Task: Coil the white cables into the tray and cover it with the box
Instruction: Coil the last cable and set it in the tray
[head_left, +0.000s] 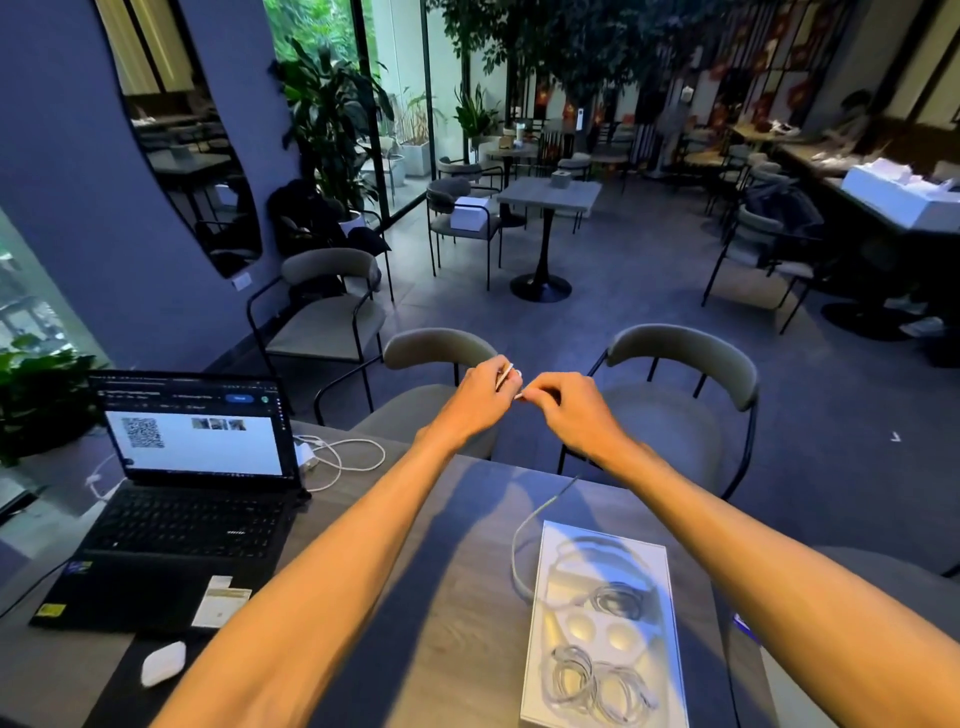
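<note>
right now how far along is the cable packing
Done: several coiled white cables lie in the white moulded tray. In hand: left hand and right hand pinch a small white piece. Left: one white cable trails over the tray's edge, and the tray is uncovered.

White moulded tray (537, 654) is lying flat. Two cable coils (597, 686) are being kept at its near end, a greyer bundle (621, 600) mid-tray. A loose white cable (515, 551) is being left trailing over the tray's left edge, and a short white cable (505, 375) is being pinched well beyond its far end.

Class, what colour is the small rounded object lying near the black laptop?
The small rounded object is white, best seen in the head view.
</note>
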